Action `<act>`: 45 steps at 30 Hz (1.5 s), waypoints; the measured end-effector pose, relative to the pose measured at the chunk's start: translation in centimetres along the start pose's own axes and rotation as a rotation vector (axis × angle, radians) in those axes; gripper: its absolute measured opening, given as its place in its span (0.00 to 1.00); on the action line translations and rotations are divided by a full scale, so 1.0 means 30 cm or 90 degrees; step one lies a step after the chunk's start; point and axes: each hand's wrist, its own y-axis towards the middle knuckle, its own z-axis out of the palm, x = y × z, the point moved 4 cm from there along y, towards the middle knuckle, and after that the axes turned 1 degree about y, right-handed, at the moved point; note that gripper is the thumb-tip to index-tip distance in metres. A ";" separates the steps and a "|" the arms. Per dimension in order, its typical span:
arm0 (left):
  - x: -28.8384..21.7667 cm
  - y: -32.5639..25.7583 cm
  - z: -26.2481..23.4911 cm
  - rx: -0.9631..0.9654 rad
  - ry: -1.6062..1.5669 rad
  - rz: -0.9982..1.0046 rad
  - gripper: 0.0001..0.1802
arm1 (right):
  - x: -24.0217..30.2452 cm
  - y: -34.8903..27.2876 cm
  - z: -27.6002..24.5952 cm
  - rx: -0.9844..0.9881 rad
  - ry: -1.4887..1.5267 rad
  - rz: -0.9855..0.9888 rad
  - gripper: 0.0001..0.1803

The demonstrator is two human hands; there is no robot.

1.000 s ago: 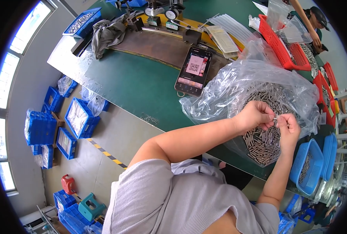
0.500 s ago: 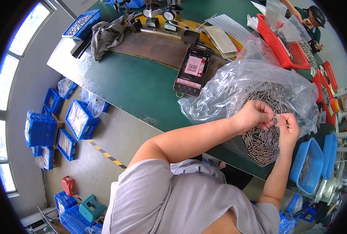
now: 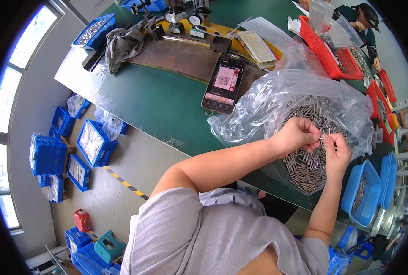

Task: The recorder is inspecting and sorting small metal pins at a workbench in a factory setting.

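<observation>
The green counter (image 3: 158, 114) takes up most of my view, its near edge slanting down from the left corner to where the person sits. On its right-hand half a big, crumpled clear plastic bag (image 3: 254, 98) spreads open, reaching close to that near edge. A long brown metal slab (image 3: 176, 55) runs across, set back toward the far edge. Over by the far right corner stands a red basket (image 3: 334, 69) with small metal parts in it. Inside the bag there's a wide heap of metal pins (image 3: 304, 174), dull grey to brownish. A light blue basket (image 3: 350, 197), a few parts lying in it, sits near the right end of the near edge. A bunched grey cloth (image 3: 119, 48) lies toward the left corner, by the slab's end. The phone (image 3: 223, 87), screen lit, is just left of the bag; whether it touches the slab I can't tell. Over the heap the two hands come together, left hand (image 3: 300, 134) and right hand (image 3: 337, 151), fingertips meeting and pinched on one small, bright metal piece (image 3: 321, 139), its shape mostly hidden by the fingers.
</observation>
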 end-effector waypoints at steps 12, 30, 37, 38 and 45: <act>0.013 -0.009 -0.011 0.016 -0.081 -0.015 0.06 | 0.013 0.005 0.024 -0.007 0.011 -0.009 0.10; 0.001 0.008 -0.002 0.029 -0.109 -0.029 0.06 | -0.034 -0.004 0.039 0.071 0.313 0.164 0.06; -0.010 0.003 -0.022 -0.050 -0.075 0.005 0.07 | -0.107 0.002 0.031 0.010 0.552 0.322 0.07; -0.006 0.003 -0.024 -0.051 -0.074 0.006 0.07 | -0.132 0.010 0.017 -0.031 0.625 0.341 0.05; 0.000 0.009 -0.029 -0.080 -0.071 -0.004 0.06 | -0.219 0.019 0.024 0.097 0.974 0.496 0.05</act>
